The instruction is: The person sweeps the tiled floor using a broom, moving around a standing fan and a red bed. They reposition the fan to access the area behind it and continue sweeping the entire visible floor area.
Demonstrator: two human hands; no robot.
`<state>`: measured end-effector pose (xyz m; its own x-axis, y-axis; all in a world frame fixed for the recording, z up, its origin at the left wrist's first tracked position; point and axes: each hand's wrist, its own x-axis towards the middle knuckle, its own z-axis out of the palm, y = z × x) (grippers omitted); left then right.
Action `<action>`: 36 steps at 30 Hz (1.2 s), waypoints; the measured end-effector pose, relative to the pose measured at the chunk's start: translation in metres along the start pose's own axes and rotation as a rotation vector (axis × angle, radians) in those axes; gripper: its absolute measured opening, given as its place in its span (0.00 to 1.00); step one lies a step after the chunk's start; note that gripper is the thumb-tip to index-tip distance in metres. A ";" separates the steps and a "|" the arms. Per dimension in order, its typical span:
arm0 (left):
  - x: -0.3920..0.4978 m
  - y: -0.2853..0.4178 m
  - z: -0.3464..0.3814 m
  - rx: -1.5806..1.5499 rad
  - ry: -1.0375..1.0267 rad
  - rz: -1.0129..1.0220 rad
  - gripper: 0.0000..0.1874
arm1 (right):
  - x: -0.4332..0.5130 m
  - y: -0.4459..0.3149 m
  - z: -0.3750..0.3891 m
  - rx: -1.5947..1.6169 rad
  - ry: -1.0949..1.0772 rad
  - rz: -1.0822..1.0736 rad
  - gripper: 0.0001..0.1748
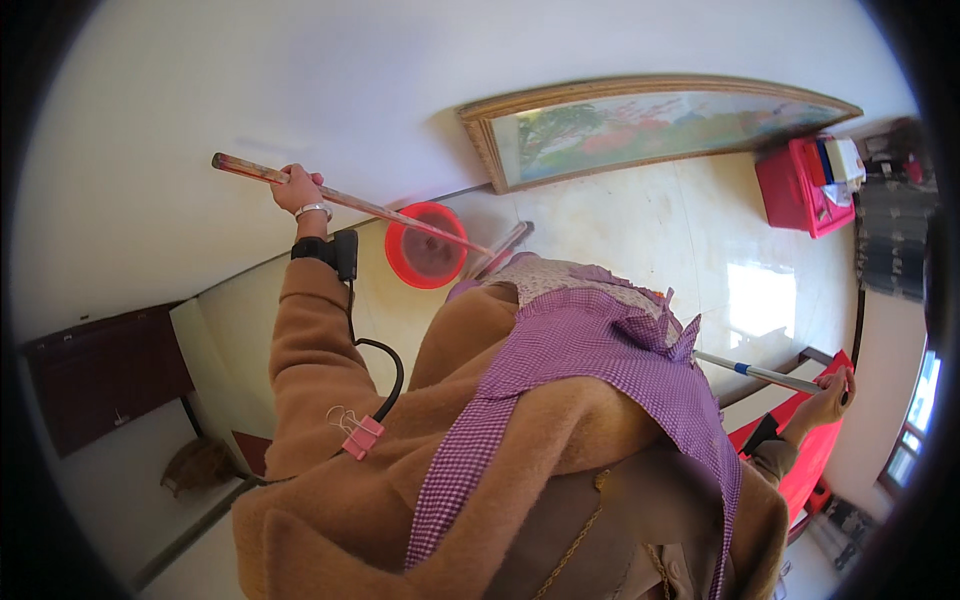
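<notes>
My left hand, with a bracelet at the wrist, is closed around the upper part of a patterned broom handle. The handle slants down past a red bucket that holds murky water, and ends at a broom head on the tiled floor near my feet. On the other side, my right hand grips the end of a metal pole with a blue band. That pole's far end is hidden behind my purple checked apron.
A large gold-framed picture leans at the wall. Beyond it stands a pink bin with boxes on top. A red-covered table is close beside my right arm. A dark cabinet and a wicker stool are at the far left.
</notes>
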<state>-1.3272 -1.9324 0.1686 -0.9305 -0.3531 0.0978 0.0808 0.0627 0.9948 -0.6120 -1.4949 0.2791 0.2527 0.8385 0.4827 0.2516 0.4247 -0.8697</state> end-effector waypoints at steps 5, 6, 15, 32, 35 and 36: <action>0.015 0.006 -0.029 -0.038 -0.020 0.057 0.07 | 0.002 -0.005 0.031 0.022 -0.032 -0.049 0.08; 0.014 0.009 -0.039 0.020 0.049 0.056 0.08 | 0.002 -0.006 0.035 0.002 0.040 -0.014 0.08; 0.028 0.018 -0.173 0.147 0.148 0.041 0.07 | 0.014 0.001 0.069 0.027 -0.107 -0.028 0.09; 0.295 -0.071 -0.226 0.446 0.102 -0.203 0.18 | -0.092 -0.041 -0.001 -0.164 0.140 0.038 0.10; 0.305 -0.064 -0.220 0.895 0.158 -0.200 0.20 | -0.116 -0.061 -0.006 -0.387 0.149 -0.004 0.10; 0.306 -0.063 -0.213 0.954 0.149 -0.151 0.19 | -0.123 -0.073 -0.009 -0.487 0.124 0.086 0.12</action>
<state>-1.5411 -2.2435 0.1424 -0.8470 -0.5301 0.0394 -0.4200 0.7128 0.5617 -0.6529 -1.6327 0.2842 0.3933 0.8040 0.4460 0.6237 0.1231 -0.7719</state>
